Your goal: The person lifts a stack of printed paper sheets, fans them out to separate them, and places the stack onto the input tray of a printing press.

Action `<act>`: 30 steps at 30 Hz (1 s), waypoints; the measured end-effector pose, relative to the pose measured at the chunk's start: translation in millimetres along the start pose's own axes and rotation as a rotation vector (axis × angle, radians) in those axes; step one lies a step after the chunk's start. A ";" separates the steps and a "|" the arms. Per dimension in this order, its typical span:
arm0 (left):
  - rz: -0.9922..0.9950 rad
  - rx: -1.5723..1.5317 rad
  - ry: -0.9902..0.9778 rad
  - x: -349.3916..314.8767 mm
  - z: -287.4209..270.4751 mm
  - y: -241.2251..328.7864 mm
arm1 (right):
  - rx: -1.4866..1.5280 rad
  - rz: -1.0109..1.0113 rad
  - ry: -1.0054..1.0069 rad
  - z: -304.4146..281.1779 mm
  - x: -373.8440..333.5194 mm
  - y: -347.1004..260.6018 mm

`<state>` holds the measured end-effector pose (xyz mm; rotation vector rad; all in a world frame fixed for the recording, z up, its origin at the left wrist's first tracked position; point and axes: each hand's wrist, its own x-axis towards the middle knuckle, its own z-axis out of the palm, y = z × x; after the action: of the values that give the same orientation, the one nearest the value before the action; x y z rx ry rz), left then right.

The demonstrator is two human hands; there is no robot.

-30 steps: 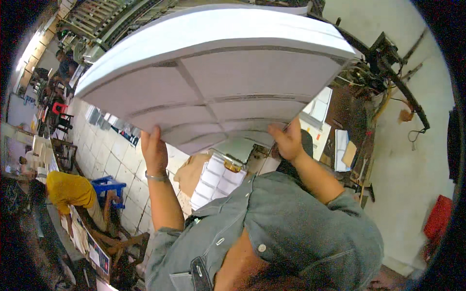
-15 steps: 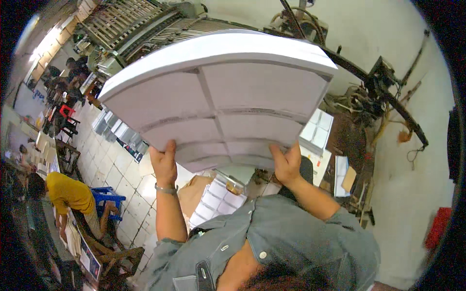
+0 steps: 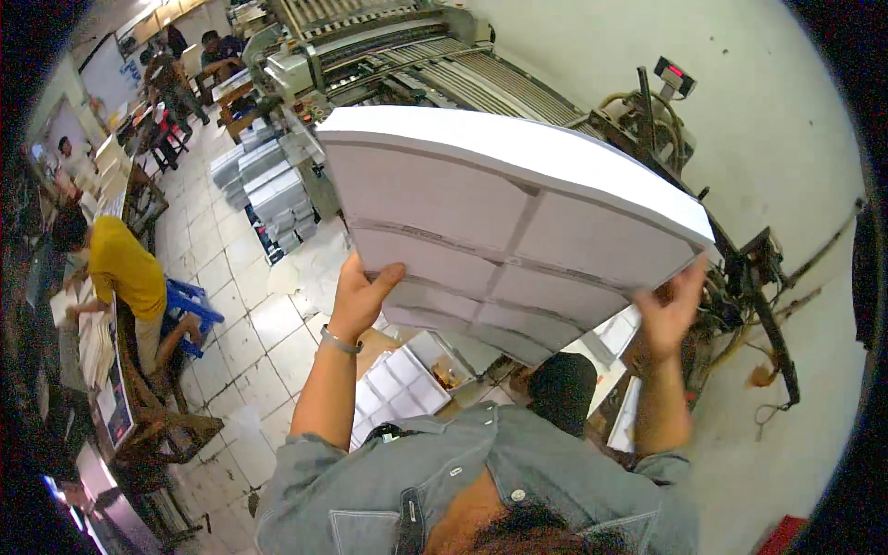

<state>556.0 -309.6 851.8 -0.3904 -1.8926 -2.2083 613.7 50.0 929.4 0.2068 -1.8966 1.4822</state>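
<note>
A thick stack of large printed paper sheets is held up in front of me, tilted and bowed, its white cut edge along the top. Grey bands divide the face of the lowest sheet into panels. My left hand grips the lower left side, thumb on the face and the other fingers mostly hidden behind. At the right side edge, my right hand is closed on the stack, slightly blurred. Beneath it, a lower pile of similar sheets lies close to my body.
A large machine with slatted rollers stands ahead. Bundled paper stacks sit on the tiled floor at left. A person in a yellow top works beside a blue stool. Metal arms jut out near the right wall.
The stack has shifted right and tilted, its right side now lower. My right hand has moved right and up its side edge; my left hand still grips the left side. The view has turned.
</note>
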 end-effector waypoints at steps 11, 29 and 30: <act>0.051 -0.003 -0.043 -1.4 -5.1 0.7 | -0.662 -0.199 -0.955 57.0 114.9 -169.6; 0.055 0.036 -0.060 -14.5 -4.8 14.3 | -0.911 -0.320 -1.158 126.7 91.5 -193.9; 0.097 0.152 -0.023 -16.9 -6.2 9.8 | -0.885 -0.334 -1.162 126.8 91.2 -193.2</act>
<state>574.7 -317.5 854.5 -0.4722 -1.9927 -1.9911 593.6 -101.1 1125.6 1.0434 -2.9799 0.0905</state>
